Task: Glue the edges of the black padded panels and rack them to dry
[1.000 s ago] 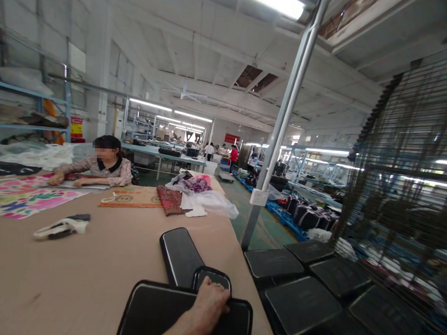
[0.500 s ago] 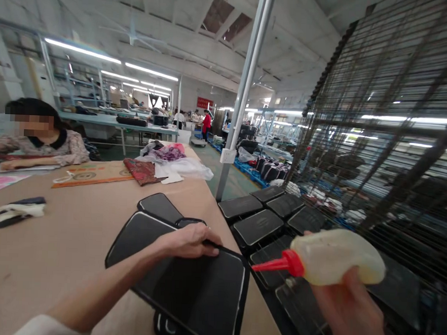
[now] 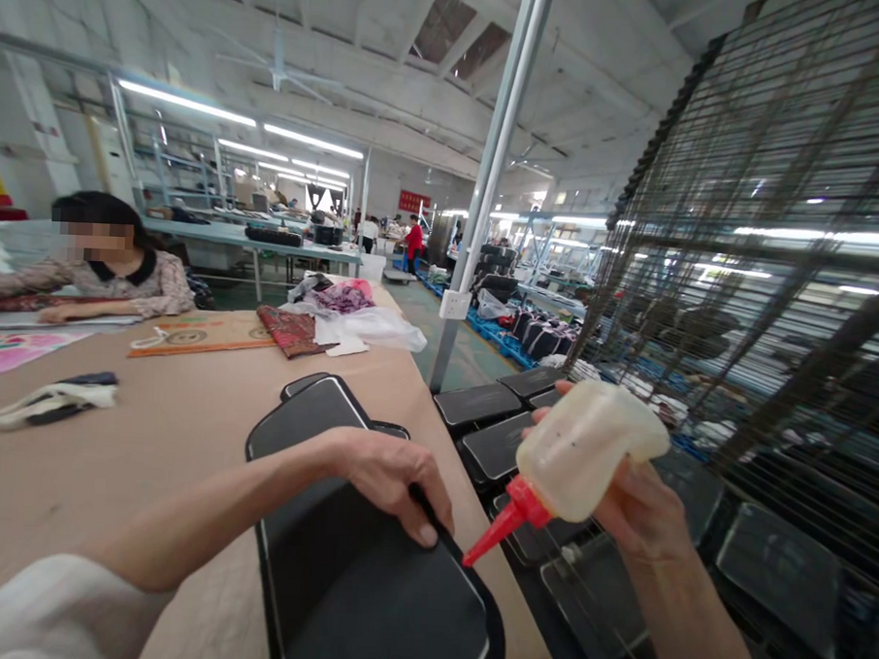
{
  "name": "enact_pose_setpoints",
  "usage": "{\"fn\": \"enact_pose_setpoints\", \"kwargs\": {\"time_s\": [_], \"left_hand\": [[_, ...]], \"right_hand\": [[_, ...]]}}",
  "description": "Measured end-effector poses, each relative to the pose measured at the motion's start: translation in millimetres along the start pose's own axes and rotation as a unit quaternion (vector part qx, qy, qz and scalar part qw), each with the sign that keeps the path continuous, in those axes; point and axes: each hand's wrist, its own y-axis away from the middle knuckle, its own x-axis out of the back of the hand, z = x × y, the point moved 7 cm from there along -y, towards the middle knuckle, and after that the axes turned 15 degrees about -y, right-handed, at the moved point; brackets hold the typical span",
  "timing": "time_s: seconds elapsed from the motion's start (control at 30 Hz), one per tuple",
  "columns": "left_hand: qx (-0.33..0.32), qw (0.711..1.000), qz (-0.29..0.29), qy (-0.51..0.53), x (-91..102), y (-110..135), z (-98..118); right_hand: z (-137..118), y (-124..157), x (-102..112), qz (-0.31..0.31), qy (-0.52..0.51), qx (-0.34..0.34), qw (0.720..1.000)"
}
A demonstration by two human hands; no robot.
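Two hands were at work over the near end of a tan table. Out at ten o'clock in the view a co-worker in a patterned blouse leaned on the tabletop. At nine o'clock a white strap bundle lay well apart from both hands. Toward eleven o'clock an orange card sheet lay flat, with a heap of fabric and plastic just beside it at its three o'clock. Nearer, the left hand rested on a black panel at six o'clock in the view. Its fingers were curled together and clamped over the panel's far right edge. A second black panel lay at that hand's eleven o'clock, partly under the first. A grey pole rose at twelve o'clock. At the left hand's three o'clock the right hand was closed around a pale squeeze bottle. The bottle was tilted so that its red nozzle pointed toward seven o'clock, its tip near the left fingertips but apart from them. Below the bottle more dark panels lay on a low rack, and a tall wire rack filled the view from one to four o'clock.
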Motion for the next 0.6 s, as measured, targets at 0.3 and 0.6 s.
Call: {"fn": "enact_pose_setpoints", "kwargs": {"time_s": [0.3, 0.6], "left_hand": [[-0.011, 0.998, 0.002, 0.06, -1.1, -2.5, -25.8], [-0.019, 0.994, 0.012, 0.11, -8.4, 8.5, -53.7]], "right_hand": [[-2.9, -9.5, 0.3, -0.007, -0.021, 0.013, 1.0], [-17.2, -26.5, -11.4, 0.012, 0.076, 0.071, 0.995]]}}
